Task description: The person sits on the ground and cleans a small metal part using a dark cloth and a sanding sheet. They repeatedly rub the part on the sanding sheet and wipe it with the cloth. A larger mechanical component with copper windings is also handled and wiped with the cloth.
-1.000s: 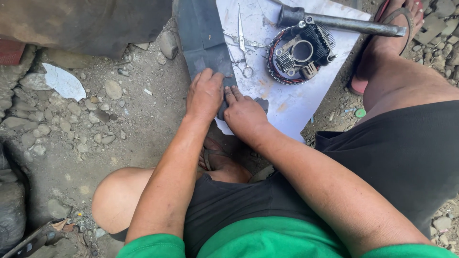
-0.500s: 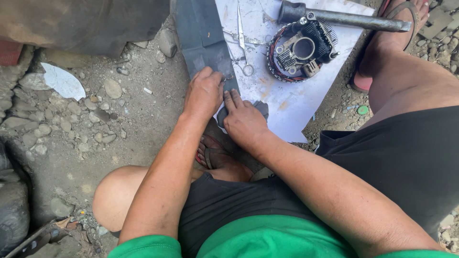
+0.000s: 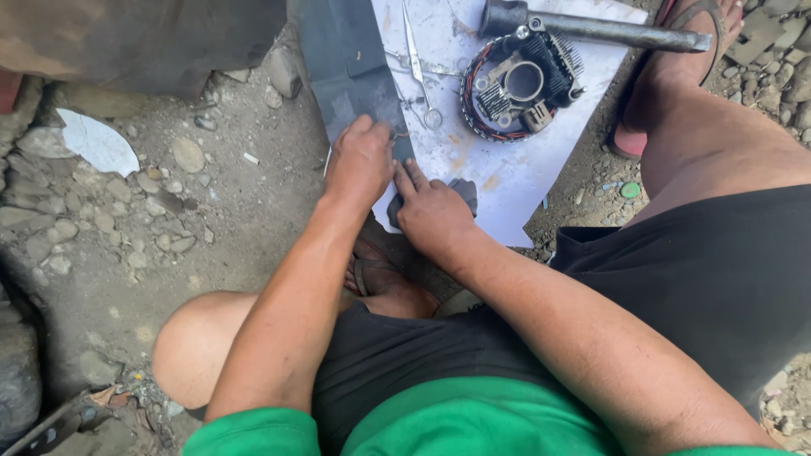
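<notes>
The left hand [image 3: 359, 165] lies palm down, fingers curled over the near end of a long dark grey rubber strip [image 3: 346, 63], pinning it flat against the ground so it cannot slide. Just beside it, the right hand [image 3: 431, 211] rests with its forefinger stretched toward the strip's edge and the other fingers bunched over a small dark grey scrap [image 3: 463, 192]; whether it grips a tool underneath I cannot tell. Both hands work at the corner of a white sheet [image 3: 507, 169] spread over the stony ground [image 3: 169, 211], seemingly to keep parts out of the dirt. On that sheet, farther out, lie slim steel scissors [image 3: 416, 59], a round alternator part with copper windings and black fins [image 3: 519, 84], and beyond it a heavy steel hammer [image 3: 591, 29], all within easy reach of the squatting person.
</notes>
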